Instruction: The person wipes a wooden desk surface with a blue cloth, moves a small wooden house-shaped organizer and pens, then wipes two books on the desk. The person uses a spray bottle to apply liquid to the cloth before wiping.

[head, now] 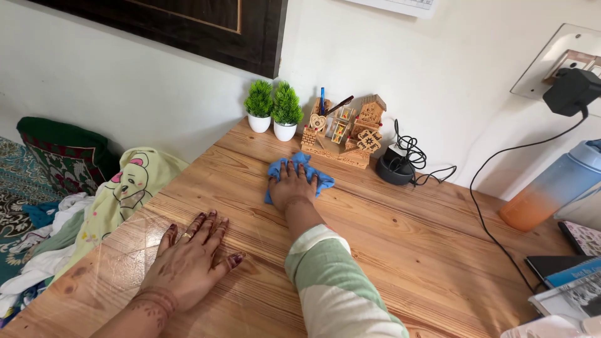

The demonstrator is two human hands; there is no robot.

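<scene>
While both palms lie flat:
Right hand (292, 187): grip spread, pressing blue cloth (299, 173) onto desk (400, 238).
Left hand (191, 255): fingers spread, resting on desk.

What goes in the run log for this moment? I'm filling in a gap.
right hand: flat on blue cloth | left hand: flat on wooden table | near cloth: wooden pen holder, two small potted plants

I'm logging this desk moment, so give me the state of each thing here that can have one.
Blue cloth: crumpled, pressed flat under the right hand.
Left hand: flat on the wooden table, holding nothing.
Water bottle: lying tilted; lid out of view.
Charger: plugged into the wall socket.
Two potted plants: upright.
Wooden pen holder: upright, pens inside.
</scene>
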